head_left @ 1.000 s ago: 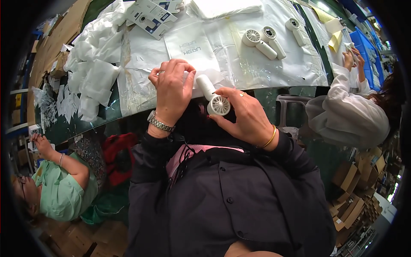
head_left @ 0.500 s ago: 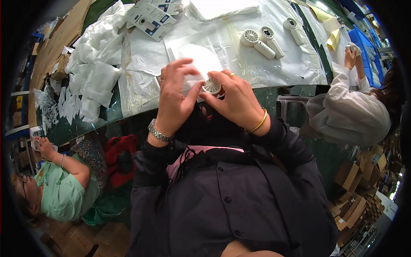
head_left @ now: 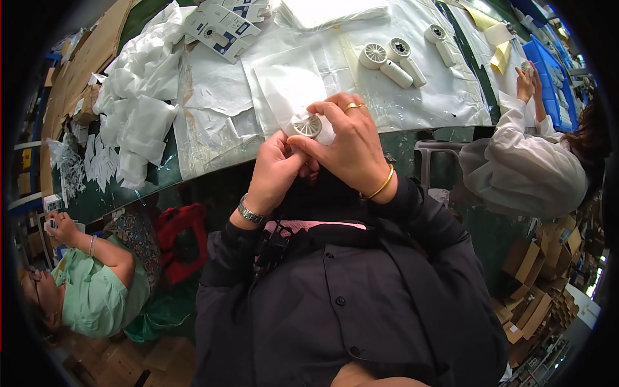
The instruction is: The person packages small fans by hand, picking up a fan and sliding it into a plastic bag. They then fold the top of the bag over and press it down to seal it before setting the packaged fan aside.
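A white handheld fan (head_left: 306, 126) with a round, spoked grille is held at the table's near edge; its handle is hidden. My right hand (head_left: 348, 138) closes on the fan head from the right, thumb across the lower rim and fingers at the top. Against the lower left of the fan, my left hand (head_left: 274, 169) is closed, fingertips pinched together. Thin white wrapping (head_left: 327, 134) shows around the head. Beyond the hands lie flat, translucent white sheets (head_left: 284, 77). Further right rest two more handheld fans (head_left: 387, 68), side by side, and a third fan (head_left: 442, 45) apart from them.
Crumpled white wrapping (head_left: 138, 103) is heaped at the left. Flattened printed cartons (head_left: 219, 29) and a white stack (head_left: 329, 13) lie at the back. Co-workers sit on both sides: one in a green top (head_left: 97, 290), one in a white top (head_left: 516, 168) near a blue bin (head_left: 548, 84).
My left hand has come down from above the sheets and its spread fingers have closed beside the fan. The fan and my right hand have shifted slightly left; white wrapping now shows around the fan head.
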`<state>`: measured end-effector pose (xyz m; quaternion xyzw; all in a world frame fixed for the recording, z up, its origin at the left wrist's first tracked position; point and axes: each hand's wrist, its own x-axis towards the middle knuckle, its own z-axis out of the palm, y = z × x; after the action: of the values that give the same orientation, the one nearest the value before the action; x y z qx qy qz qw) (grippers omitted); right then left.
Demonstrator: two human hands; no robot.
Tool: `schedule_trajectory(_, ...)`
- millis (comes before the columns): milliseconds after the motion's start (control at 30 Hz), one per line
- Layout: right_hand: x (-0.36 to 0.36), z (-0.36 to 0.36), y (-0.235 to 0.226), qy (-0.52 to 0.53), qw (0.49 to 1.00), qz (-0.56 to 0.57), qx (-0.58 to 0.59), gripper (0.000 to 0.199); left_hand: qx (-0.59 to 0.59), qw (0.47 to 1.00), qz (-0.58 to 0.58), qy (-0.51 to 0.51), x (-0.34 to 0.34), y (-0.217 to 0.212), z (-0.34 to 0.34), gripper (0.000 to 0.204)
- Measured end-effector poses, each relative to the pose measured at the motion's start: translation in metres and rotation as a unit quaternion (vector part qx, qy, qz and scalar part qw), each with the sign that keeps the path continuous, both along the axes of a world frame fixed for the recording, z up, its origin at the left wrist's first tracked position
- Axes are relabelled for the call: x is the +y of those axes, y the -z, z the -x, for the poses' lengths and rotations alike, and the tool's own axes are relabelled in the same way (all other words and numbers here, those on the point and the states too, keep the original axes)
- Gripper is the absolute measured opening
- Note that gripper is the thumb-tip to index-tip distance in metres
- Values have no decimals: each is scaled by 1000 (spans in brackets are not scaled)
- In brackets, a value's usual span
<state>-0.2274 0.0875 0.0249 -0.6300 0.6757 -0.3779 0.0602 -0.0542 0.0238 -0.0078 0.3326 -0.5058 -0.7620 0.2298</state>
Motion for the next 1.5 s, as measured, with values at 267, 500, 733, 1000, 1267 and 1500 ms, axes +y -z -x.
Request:
schedule_trajectory(267,-14,15,6,-44,999,-6,13,50,14,996,-82,9,-1,5,-2,18)
schedule_trajectory(500,-26,20,16,-49,998,15,28,48,-10,993,-120,13,-4,-5,-9,27)
schedule_trajectory(733,-37,15,20,-39,998,32,48,45,-61,994,-89,11,-1,-14,-9,30)
schedule_trajectory(1000,-52,14,21,-34,997,33,63,43,-95,994,-47,3,-2,-10,-9,32)
schedule_trajectory(1267,-56,12,25,6,988,65,143,39,-181,982,59,-16,4,-21,-4,25)
schedule_trajectory(1500,-27,14,20,-21,997,55,50,39,-236,924,261,-149,-9,-12,-4,30)
